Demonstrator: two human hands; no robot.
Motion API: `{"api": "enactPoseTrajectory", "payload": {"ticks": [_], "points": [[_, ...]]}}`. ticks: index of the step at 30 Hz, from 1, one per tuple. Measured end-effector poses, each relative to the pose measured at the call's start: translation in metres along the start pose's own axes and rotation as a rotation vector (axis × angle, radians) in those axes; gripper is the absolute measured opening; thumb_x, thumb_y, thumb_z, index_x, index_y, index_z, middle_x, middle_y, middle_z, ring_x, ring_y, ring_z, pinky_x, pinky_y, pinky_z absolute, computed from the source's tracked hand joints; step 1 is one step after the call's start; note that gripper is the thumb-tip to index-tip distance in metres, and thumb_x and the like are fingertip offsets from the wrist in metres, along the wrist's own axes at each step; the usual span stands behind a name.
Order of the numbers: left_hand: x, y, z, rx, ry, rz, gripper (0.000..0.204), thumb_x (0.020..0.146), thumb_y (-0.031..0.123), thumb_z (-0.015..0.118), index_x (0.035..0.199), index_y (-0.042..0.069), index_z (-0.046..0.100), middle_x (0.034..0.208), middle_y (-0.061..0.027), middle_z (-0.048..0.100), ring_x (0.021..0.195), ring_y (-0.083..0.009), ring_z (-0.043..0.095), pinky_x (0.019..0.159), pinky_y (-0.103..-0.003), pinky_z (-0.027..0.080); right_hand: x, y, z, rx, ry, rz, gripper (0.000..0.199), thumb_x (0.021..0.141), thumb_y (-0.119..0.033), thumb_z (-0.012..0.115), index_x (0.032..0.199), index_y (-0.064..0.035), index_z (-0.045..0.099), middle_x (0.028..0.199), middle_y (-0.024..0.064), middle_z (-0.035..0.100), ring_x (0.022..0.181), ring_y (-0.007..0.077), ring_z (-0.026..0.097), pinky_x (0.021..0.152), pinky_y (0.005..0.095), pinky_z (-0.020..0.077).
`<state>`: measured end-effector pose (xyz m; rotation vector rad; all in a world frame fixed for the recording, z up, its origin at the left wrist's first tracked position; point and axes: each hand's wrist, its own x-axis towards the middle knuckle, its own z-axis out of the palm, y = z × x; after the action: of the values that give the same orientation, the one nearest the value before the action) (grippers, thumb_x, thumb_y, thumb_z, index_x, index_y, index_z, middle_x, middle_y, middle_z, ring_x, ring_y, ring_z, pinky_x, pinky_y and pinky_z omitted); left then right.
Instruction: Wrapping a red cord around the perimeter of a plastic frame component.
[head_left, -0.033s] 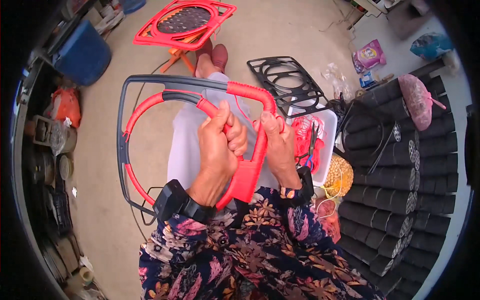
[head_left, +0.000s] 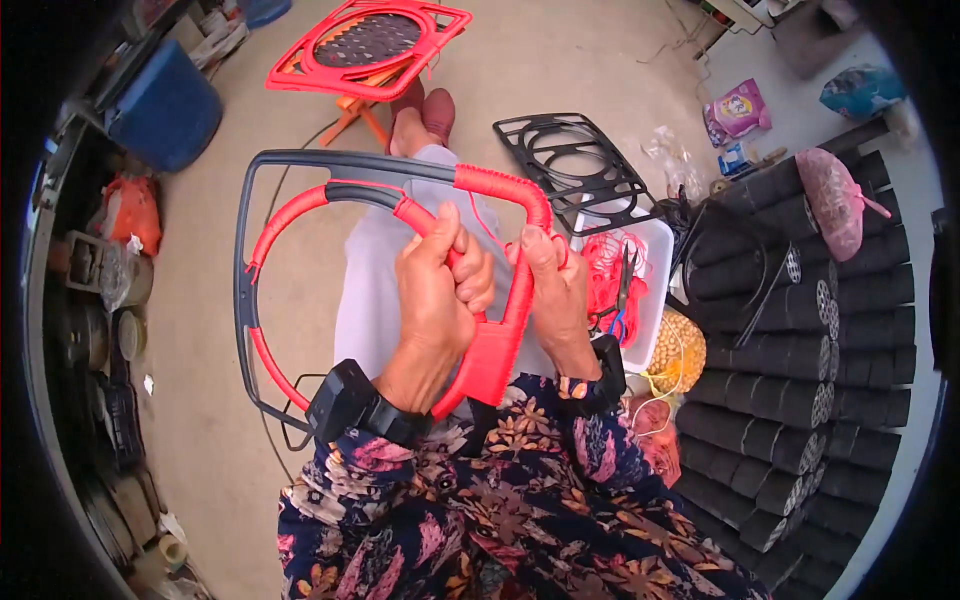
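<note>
A black frame (head_left: 244, 235) with an inner ring is held over my lap. Red cord is wound around much of the ring and around the frame's right side; the left and upper-left outer bars are bare black. My left hand (head_left: 445, 285) is closed around the red-wrapped right part of the ring. On the wrapped outer bar (head_left: 515, 300) my right hand (head_left: 558, 295) presses its thumb, with the other fingers curled and partly hidden. A loose red strand (head_left: 482, 218) runs down from the upper wrapping toward the right hand.
A white tray (head_left: 655, 290) with red cord and dark scissors (head_left: 625, 280) stands at my right. Bare black frames (head_left: 570, 165) lean across its far edge. Ahead, a red-wrapped frame (head_left: 445, 55) rests on an orange stand. Stacked black cylinders (head_left: 760, 400) fill the right side.
</note>
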<state>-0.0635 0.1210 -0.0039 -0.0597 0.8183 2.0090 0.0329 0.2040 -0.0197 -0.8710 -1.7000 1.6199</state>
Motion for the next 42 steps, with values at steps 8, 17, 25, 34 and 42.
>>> {"api": "enactPoseTrajectory", "payload": {"ticks": [8,17,25,34,42], "points": [[-0.001,0.000,0.003,0.037,-0.026,0.011,0.038,0.100,0.036,0.043,0.070,0.013,0.038,0.053,0.0026,0.028,0.041,-0.0088,0.025,0.037,-0.024,0.021,-0.003,0.011,-0.004,0.030,-0.018,0.009,0.044,0.095,-0.042,0.052,0.075,-0.0032,0.061,0.060,-0.0048,0.047,0.055,0.0050,0.039,0.051,0.0240,0.0324],[-0.010,0.005,0.011,0.023,-0.014,-0.001,0.037,0.099,0.036,0.044,0.070,0.013,0.037,0.054,0.0031,0.027,0.042,-0.0082,0.025,0.037,-0.024,0.020,0.017,-0.028,-0.020,0.180,-0.183,0.159,0.067,0.095,-0.060,0.036,0.089,0.0005,0.064,0.055,-0.0081,0.035,0.048,0.0028,0.030,0.045,0.0230,0.0217],[-0.013,0.006,0.016,0.028,-0.041,0.008,0.038,0.099,0.037,0.044,0.070,0.013,0.037,0.053,0.0033,0.026,0.041,-0.0082,0.024,0.037,-0.024,0.019,0.018,-0.030,-0.013,0.009,-0.133,0.041,0.054,0.096,-0.051,0.045,0.075,-0.0034,0.061,0.055,-0.0046,0.043,0.050,0.0050,0.038,0.047,0.0241,0.0301],[-0.015,0.006,0.017,0.053,-0.050,0.022,0.038,0.099,0.037,0.044,0.070,0.013,0.038,0.053,0.0031,0.027,0.041,-0.0080,0.024,0.036,-0.024,0.018,0.006,-0.023,-0.006,-0.016,0.018,-0.008,0.055,0.095,-0.050,0.046,0.072,-0.0025,0.059,0.055,-0.0032,0.044,0.052,0.0069,0.040,0.049,0.0262,0.0324],[-0.019,0.012,0.019,0.023,-0.071,0.035,0.038,0.100,0.036,0.043,0.070,0.013,0.036,0.053,0.0034,0.026,0.041,-0.0077,0.023,0.036,-0.023,0.019,0.026,-0.034,-0.026,0.207,-0.225,0.139,0.073,0.098,-0.060,0.022,0.084,-0.0029,0.065,0.056,-0.0052,0.044,0.049,0.0048,0.037,0.046,0.0219,0.0292]]}}
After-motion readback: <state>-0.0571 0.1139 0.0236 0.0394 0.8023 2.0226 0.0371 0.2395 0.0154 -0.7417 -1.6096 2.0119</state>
